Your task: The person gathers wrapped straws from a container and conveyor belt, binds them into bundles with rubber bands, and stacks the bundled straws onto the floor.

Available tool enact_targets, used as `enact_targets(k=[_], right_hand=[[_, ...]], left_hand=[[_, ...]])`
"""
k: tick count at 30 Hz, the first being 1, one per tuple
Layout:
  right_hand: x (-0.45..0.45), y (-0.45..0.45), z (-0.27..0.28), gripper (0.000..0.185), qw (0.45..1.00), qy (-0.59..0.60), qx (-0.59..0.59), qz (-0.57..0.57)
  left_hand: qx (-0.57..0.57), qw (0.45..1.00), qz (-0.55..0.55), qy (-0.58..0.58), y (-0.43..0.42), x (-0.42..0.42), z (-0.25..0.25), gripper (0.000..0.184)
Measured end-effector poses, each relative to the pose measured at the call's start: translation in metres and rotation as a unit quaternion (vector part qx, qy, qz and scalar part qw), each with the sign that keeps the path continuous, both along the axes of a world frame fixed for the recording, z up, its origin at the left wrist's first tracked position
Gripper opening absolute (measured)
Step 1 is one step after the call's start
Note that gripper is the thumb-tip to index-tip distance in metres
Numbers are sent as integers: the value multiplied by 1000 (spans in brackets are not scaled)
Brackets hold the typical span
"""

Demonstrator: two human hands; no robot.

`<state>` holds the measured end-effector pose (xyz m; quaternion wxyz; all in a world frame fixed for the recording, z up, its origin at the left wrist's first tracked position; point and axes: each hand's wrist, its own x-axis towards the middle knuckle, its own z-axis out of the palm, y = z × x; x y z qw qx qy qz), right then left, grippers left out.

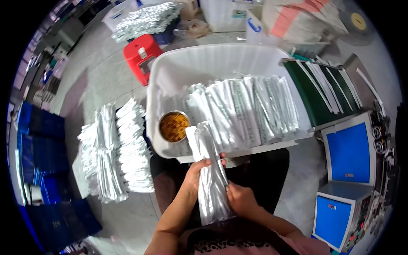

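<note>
**White tub [221, 59] of slim packets [242, 110], plus a shiny bundle [208, 178]**

So the tub is translucent-looking plastic with rounded corners, and the packets are lined up side by side in it, long and skinny, whitish-silver, some with faint greenish print. In its near left corner there's a round metal bowl [160, 126] packed with yellowish-orange bits [174, 127], loopy looking but too small for me to call.

The bundle is over the person's lap, its top end poking past the tub's near edge. It's long, flattish and silvery, wrinkled lengthwise, with bright glare on it. Left hand [198, 170] is wrapped around the middle, thumb on the front, fingertips showing on the far side. Right hand [240, 197] is closed on the right edge, lower down.

On the left, more crinkly silver packets [106, 153] sit in thick stacks. Up top, a dark blue bin [166, 36] is heaped with similar shiny stuff, near a smooth red plastic stool [138, 53]. Over right, white strips [325, 85] lie on a flat green belt [304, 93].
</note>
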<state>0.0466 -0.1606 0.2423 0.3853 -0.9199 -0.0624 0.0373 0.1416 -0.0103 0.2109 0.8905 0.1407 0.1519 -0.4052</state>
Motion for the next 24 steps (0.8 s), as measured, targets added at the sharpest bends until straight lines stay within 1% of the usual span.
enact_targets(k=[1,2,3,4,5,6,7,8,9,10,11,13,14,15,16,17,18,19,20,21,23,24], right_hand=[[4,-6,2,20,1000,6,-2,24],[13,-16,10,20,997,-2,-17,77],[35,-18,38,29,998,41,3,38],[58,-22,44,44,987,-159,-17,19],[84,-23,57,65,974,-226,-23,16],[108,-28,67,76,960,-274,-44,35],[126,-19,93,66,943,-321,-56,69],[138,-16,93,55,956,-236,45,166],[145,-15,91,45,946,-140,143,257],[142,-16,98,29,925,96,240,279],[141,-12,89,27,908,116,276,292],[138,-1,87,26,911,131,224,321],[136,6,87,24,899,136,243,337],[137,15,82,21,888,104,273,356],[138,23,82,21,885,139,284,343],[140,32,82,23,880,174,296,327],[142,39,79,23,878,179,297,329],[146,46,73,27,880,190,293,322],[151,53,68,33,882,201,288,314],[156,60,63,33,881,207,286,314],[169,76,51,45,869,192,299,346],[177,86,42,50,846,260,345,313]], left_hand=[[16,1000,14,5,2,-2,-1,45],[3,1000,11,1,4,-1,-1,42],[-10,1000,5,-3,6,2,0,39],[15,1000,2,-27,5,5,2,39],[49,993,22,-107,-2,6,20,36],[61,987,-45,-142,-7,5,27,37],[72,975,-109,-179,-11,4,32,37],[52,965,-130,-223,-22,-3,43,43],[34,952,-151,-266,-29,-10,51,49],[21,951,-169,-257,-23,-12,53,52],[25,946,-186,-263,-17,-14,53,51],[6,949,-190,-251,-7,-21,41,56],[-52,958,-184,-214,-1,-24,35,63],[-56,960,-175,-212,1,-29,33,63],[-117,978,-108,-137,4,-34,33,65],[-176,982,-42,-58,8,-37,33,67],[-143,983,-29,-114,11,-37,36,65],[-142,983,-27,-112,17,-35,36,65],[-77,986,-34,-145,23,-32,36,61],[-14,984,-40,-175,27,-29,34,58],[10,985,-1,-173,35,-24,27,43],[29,986,31,-161,43,-22,25,43]])
